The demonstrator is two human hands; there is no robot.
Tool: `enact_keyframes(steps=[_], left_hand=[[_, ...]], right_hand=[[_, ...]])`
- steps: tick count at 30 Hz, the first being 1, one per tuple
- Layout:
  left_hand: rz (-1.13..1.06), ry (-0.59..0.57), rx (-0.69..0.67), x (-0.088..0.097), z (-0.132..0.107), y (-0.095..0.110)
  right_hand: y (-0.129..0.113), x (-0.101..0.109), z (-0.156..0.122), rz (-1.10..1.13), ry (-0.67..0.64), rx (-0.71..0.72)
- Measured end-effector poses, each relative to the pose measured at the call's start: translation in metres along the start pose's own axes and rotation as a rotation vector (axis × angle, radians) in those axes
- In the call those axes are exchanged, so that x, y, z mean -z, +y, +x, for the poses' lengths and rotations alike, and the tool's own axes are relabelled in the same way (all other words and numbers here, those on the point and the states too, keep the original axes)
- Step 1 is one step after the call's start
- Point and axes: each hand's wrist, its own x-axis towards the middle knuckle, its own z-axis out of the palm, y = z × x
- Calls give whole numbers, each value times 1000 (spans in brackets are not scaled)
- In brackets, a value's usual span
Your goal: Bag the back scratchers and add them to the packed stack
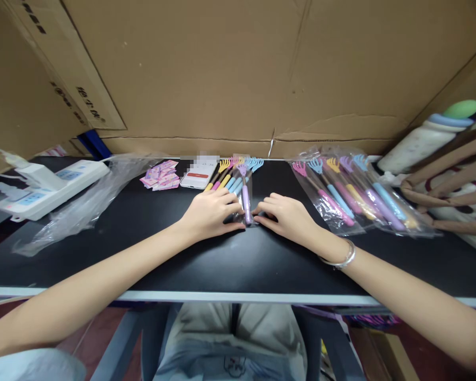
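Note:
A purple back scratcher [246,203] with a claw-shaped head lies in a clear plastic bag [250,182] at the middle of the table, its handle end towards me. My left hand [214,214] is closed at the left side of the bag's near end, thumb and fingers pinching the film. From the right, my right hand [287,214] pinches the bag's lower corner beside the handle tip. Just beyond my left hand, several loose back scratchers [224,180] in yellow, pink and blue lie side by side, partly hidden by my fingers.
Bagged back scratchers [353,193] lie in a row on the right. A phone [200,172], pink printed cards [161,175], clear plastic bags [91,203] and a power strip [55,188] are on the left. A bottle [424,143] leans at the far right; cardboard [198,69] walls the back.

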Motion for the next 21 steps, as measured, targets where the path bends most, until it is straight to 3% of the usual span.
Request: enact_keyframes(steps=[14,21], left_hand=[[-24,-21,-31,-4,0,2],[-6,-38,6,-4,-1,1]], right_hand=[[-7,8,2,-40,102,-12],[-7,7,2,15,67,12]])
